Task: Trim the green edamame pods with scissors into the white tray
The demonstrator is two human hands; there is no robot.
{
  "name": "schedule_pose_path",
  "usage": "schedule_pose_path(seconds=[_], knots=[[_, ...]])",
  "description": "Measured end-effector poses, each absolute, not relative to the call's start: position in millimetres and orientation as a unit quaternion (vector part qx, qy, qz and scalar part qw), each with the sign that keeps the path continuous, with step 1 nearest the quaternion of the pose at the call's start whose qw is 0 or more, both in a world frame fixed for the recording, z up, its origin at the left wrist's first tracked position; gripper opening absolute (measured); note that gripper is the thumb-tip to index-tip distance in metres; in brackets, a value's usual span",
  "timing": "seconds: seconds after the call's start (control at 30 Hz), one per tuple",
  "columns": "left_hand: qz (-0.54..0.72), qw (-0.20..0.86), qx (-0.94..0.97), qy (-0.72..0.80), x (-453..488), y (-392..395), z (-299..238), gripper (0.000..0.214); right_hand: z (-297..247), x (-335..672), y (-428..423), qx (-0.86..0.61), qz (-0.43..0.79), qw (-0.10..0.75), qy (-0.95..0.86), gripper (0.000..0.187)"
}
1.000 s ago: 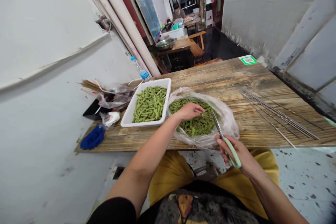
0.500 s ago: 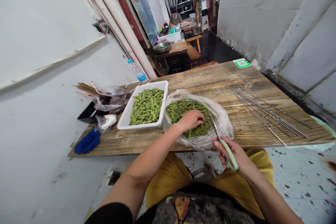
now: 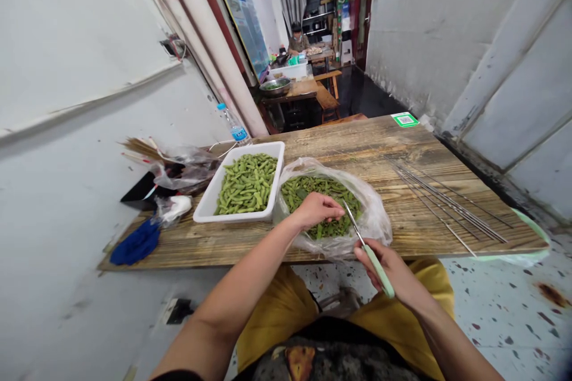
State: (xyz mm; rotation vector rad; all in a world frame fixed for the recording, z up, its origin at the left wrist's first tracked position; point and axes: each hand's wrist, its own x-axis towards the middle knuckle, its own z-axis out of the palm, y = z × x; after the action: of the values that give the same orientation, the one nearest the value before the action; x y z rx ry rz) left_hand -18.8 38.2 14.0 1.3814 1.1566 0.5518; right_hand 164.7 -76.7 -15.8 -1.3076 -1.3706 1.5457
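My right hand (image 3: 385, 268) is closed round the pale green handles of a pair of scissors (image 3: 378, 269). Their blades point up and left, the tips close to the fingers of my left hand (image 3: 319, 209). That hand is in a pinch above an open clear plastic bag (image 3: 378, 220) of green bean pods (image 3: 335, 231); whatever lies between its fingertips is too small to make out. Left of the bag, a white plastic tub (image 3: 277, 172) holds plump green pods (image 3: 248, 181).
Several thin metal skewers (image 3: 451, 205) lie on the wooden table (image 3: 357, 143) at right. A water bottle (image 3: 239, 133), a blue cloth (image 3: 136, 243) and a black dustpan-like thing (image 3: 138, 186) are at left. Beyond, a person (image 3: 297, 40) sits at another table.
The scissors have turned edge-on, and their tips have come nearer my left fingertips. My left hand is pinched more tightly. The whole view has shifted slightly.
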Motion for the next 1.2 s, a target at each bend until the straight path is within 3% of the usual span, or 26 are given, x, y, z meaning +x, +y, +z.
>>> schedule_pose_path(seconds=[0.3,0.53,0.67,0.77,0.93,1.2], knots=[[0.256,0.621,0.532,0.515,-16.4,32.6,11.3,0.017,-34.7,156.0,-79.0,-0.511,0.645,0.352,-0.447,0.039],[0.379,0.697,0.37,0.483,-9.2,26.5,-2.9,0.022,-35.6,160.5,-83.6,-0.488,0.65,0.375,-0.445,0.046],[0.424,0.656,0.395,0.483,-6.0,23.9,-0.7,0.021,-29.1,164.0,-88.1,-0.488,0.646,0.364,-0.459,0.05],[0.402,0.609,0.463,0.503,-4.8,21.8,-0.8,0.016,-26.0,164.9,-88.1,-0.51,0.612,0.363,-0.484,0.054],[0.327,0.637,0.483,0.504,-4.9,16.3,-0.7,0.013,-22.2,166.8,-84.3,-0.536,0.558,0.354,-0.526,0.053],[0.325,0.645,0.474,0.504,-4.3,13.3,5.3,0.014,-17.8,166.2,-80.8,-0.536,0.551,0.326,-0.551,0.041]])
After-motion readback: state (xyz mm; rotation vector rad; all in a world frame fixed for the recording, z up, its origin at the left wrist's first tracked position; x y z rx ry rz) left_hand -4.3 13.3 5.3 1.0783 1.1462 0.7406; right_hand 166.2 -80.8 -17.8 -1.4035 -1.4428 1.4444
